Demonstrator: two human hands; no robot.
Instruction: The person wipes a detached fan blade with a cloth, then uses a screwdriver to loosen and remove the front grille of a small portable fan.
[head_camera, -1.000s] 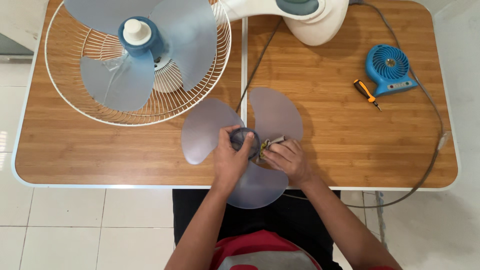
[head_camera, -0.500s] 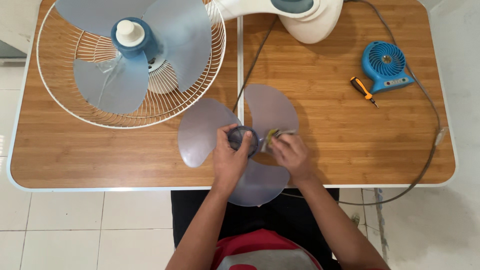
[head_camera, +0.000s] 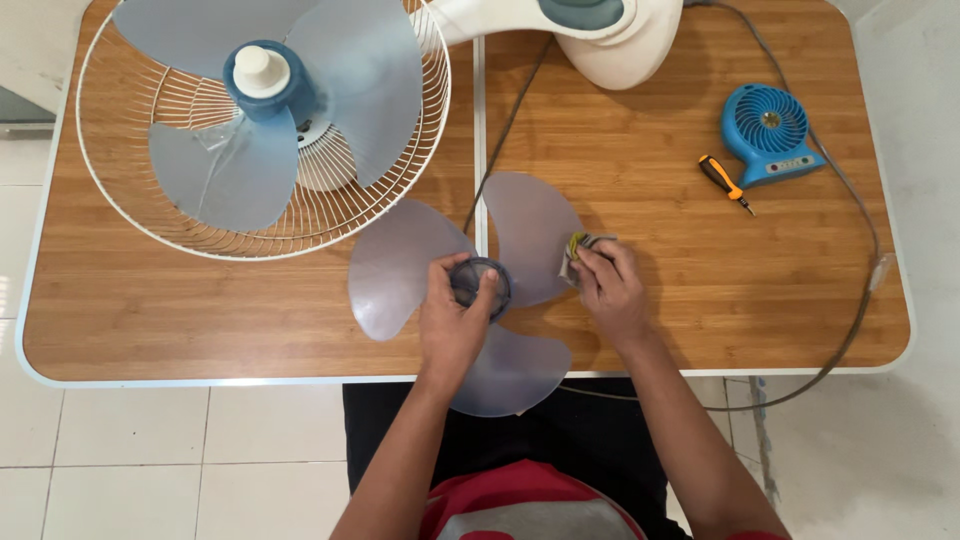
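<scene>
Left hand (head_camera: 452, 318) clamps the dark hub (head_camera: 480, 283) of the loose fan blade (head_camera: 400, 270), thumb and fingers wrapped around the ring. Right hand (head_camera: 608, 285) is closed on a small crumpled cloth (head_camera: 578, 246), pressed to the blade lobe just right of the hub.

The blade lies flat on the tabletop (head_camera: 650, 200), in front of the person, with its nearest lobe hanging over the edge below the left hand.

Risks as I see them:
- Overhanging lobe has no support — push down hard near the hub and the blade could tip or flex off the edge. Thin translucent plastic, likely cracks if bent.
- Only the left hand's hold on the hub stops rotation. If that slips, the blade probably spins under the cloth.
- The grey cord (head_camera: 505, 130) runs under the far lobe, just beyond the hands, so the blade may rock on it.
- The wire guard (head_camera: 120, 215) of the assembled fan sits close beyond the left hand, near the left lobe; a sliding blade could knock into it.
- Orange screwdriver (head_camera: 728, 183) and small blue fan (head_camera: 772, 132) are well to the right of the right hand — low risk unless the elbow swings wide.
</scene>
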